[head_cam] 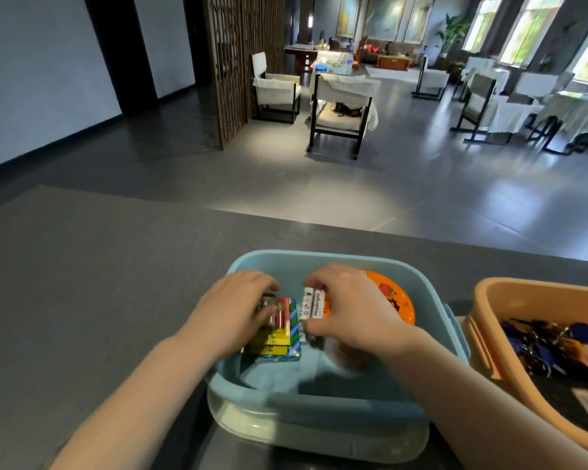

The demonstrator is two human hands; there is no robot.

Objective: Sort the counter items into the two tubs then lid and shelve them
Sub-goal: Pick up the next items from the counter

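Observation:
A light blue tub (330, 259) stands on the dark counter in front of me, resting on a clear lid (313, 439). Both hands are inside it. My left hand (231, 313) lies on a yellow and red battery pack (279, 329) atop a green box (294, 347). My right hand (350, 310) grips white batteries (313, 305) beside an orange round tin (396, 296). At the right, an orange tub (489, 300) holds blue key fobs and keys (540, 344).
The dark grey counter (82, 283) stretches to the left and behind the tubs, ending at a far edge. Beyond it lie a tiled floor, chairs (340, 110) and tables.

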